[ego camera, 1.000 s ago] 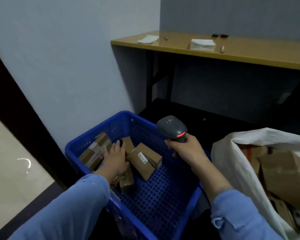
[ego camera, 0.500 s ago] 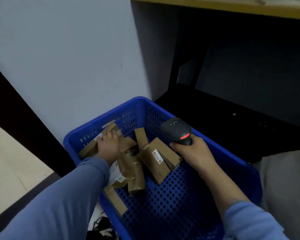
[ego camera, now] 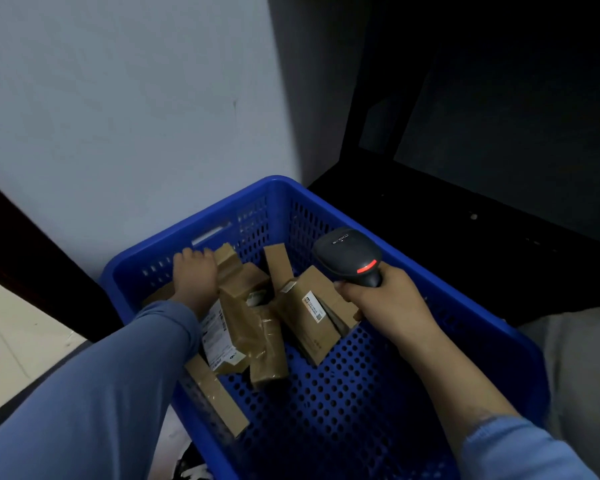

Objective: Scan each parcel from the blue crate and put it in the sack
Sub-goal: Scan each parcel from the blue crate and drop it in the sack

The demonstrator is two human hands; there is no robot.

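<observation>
- Parcels (ego camera: pixel 253 306), small brown boxes, lie heaped in the far-left half of the blue crate (ego camera: pixel 326 202), where they wait for scanning
- The left hand (ego camera: pixel 196 282) reaches into the crate's far-left corner and lies on one parcel, probably to pick it; its fingers (ego camera: pixel 191 252) seem bent over the parcel's far edge, but the hand hides the grip, so I cannot tell if it is closed
- The right hand (ego camera: pixel 388 306) is clamped round the handle of the scanner (ego camera: pixel 350 254) above the crate's middle, head turned down to the heap, ready to read a label at once
- The sack (ego camera: pixel 575 375) stands just outside the crate's right wall, near for dropping
</observation>
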